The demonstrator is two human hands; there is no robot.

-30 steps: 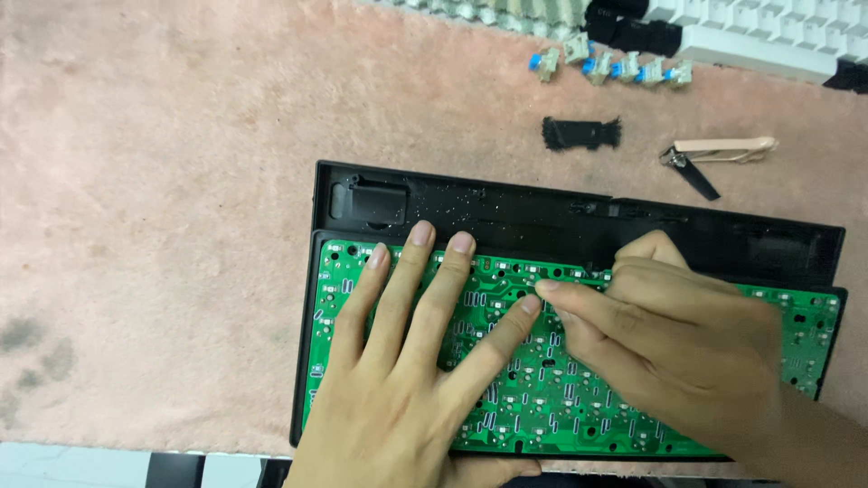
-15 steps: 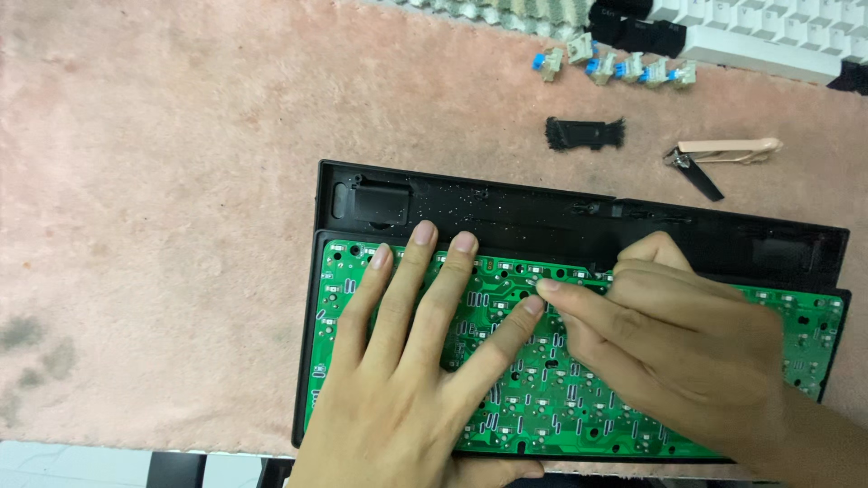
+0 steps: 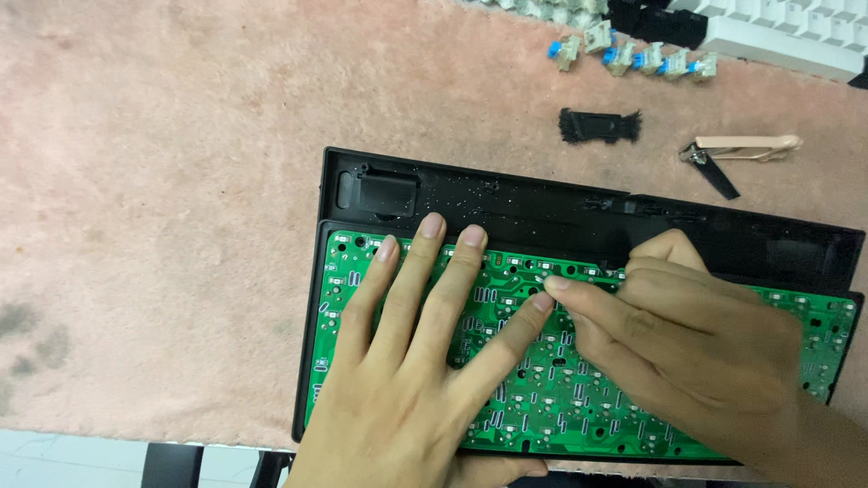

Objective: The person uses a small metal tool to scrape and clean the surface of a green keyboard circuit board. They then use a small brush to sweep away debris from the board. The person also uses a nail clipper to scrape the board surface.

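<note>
Directly under both palms lies the green circuit board [image 3: 579, 380], seated in a black keyboard case [image 3: 506, 203]. Left hand [image 3: 416, 361] presses flat, fingers spread wide, holding nothing; right hand [image 3: 696, 348] rests on the board, fingers together, its fingertips touching the left forefinger.

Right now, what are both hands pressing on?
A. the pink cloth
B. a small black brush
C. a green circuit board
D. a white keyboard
C: the left hand lies flat with spread fingers on the green circuit board set in the black case, and the right hand rests on it beside the left, while the small black brush lies apart on the pink cloth.
</note>
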